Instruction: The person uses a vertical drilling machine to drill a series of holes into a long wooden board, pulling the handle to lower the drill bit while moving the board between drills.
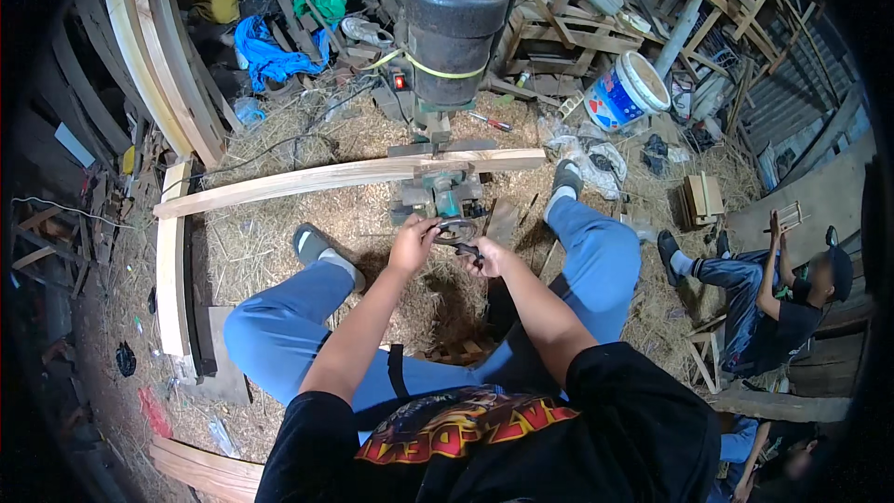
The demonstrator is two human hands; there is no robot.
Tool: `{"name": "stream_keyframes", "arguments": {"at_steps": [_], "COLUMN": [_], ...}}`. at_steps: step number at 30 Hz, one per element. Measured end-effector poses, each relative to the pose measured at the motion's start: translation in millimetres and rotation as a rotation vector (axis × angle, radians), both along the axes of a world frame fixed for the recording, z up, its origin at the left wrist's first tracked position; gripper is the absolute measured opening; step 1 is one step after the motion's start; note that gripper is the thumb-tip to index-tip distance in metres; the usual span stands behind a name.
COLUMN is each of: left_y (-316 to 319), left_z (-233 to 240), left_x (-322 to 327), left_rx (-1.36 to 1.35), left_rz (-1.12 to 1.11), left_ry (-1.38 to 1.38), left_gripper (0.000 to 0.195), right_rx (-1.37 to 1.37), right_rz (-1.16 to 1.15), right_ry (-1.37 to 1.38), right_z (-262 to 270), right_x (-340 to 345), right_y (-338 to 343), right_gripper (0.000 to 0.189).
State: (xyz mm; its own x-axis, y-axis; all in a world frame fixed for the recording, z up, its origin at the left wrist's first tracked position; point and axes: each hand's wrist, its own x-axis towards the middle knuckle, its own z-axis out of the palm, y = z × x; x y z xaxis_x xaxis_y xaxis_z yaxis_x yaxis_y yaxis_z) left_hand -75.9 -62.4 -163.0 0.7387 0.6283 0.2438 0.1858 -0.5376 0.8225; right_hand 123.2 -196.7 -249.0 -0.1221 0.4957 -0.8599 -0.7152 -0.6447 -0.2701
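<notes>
A metal handwheel [457, 240] sits at the front of a green clamp vise [448, 204], on a floor-standing machine with a dark vertical motor [455, 35]. My left hand [412, 246] grips the wheel's rim on its left side. On the right, my right hand [493, 258] is closed around the wheel's dark crank handle [473, 251]. A long squared timber [300, 186] lies across the machine, held at the vise beneath the motor head. The cutting tool itself is mostly hidden. A red switch [399, 81] glows on the machine's left side.
The timber's left end rests over another beam [172, 272]. A screwdriver [491, 121] lies behind the machine, and a white bucket [628, 92] stands back right. Wood shavings cover the floor. At right sits a person [803, 300] holding a small wooden frame [789, 215]; another person sits lower right.
</notes>
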Motion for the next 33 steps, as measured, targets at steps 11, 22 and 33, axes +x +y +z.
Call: {"name": "stream_keyframes", "arguments": {"at_steps": [11, 22, 33], "left_y": [13, 32, 32], "left_z": [-4, -13, -5], "left_x": [-2, -14, -25], "left_rx": [-0.018, -0.126, -0.155], "left_rz": [-0.103, -0.134, -0.116], "left_ry": [-0.022, 0.004, 0.010], "left_gripper": [0.029, 0.032, 0.037], "right_rx": [-0.083, 0.083, 0.052], "right_rz": [-0.501, -0.638, -0.781], "right_ry": [-0.010, 0.132, 0.292], "right_z": [2, 48, 7], "right_x": [-35, -97, -91], "right_y": [9, 41, 54], "right_gripper": [0.020, 0.028, 0.054]}}
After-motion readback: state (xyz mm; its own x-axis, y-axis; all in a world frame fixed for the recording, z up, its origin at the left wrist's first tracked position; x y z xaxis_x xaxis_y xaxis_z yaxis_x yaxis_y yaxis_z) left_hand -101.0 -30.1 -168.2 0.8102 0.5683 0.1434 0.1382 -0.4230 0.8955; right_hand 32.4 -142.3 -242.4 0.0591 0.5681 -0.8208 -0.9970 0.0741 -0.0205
